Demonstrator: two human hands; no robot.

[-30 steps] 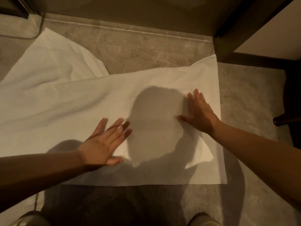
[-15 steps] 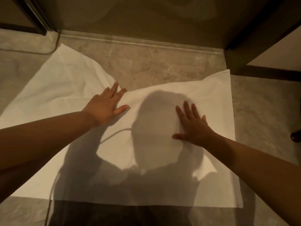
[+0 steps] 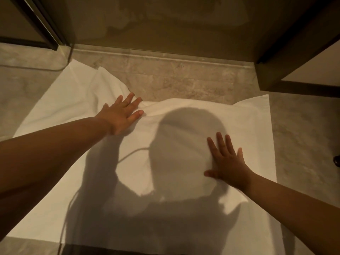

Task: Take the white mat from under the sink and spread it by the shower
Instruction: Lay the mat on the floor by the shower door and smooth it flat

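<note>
The white mat (image 3: 248, 126) lies spread over the stone floor in front of the shower's glass. Its far edge is wrinkled and folded at the upper left. My left hand (image 3: 121, 113) rests flat on that far edge, fingers apart, pressing the cloth. My right hand (image 3: 226, 162) lies flat on the mat's right half, fingers spread. Neither hand holds anything. My own shadow covers the mat's middle and near part.
The shower's glass panel (image 3: 165, 24) and its stone threshold (image 3: 165, 57) run along the far side. A dark door frame (image 3: 42, 24) stands at the upper left, a dark cabinet (image 3: 294, 52) at the upper right. Bare stone floor (image 3: 303, 135) lies right of the mat.
My left hand moved from the mat's near middle up to its far edge and pushed the cloth forward. My right hand slid slightly nearer. The view tilted toward the shower.
</note>
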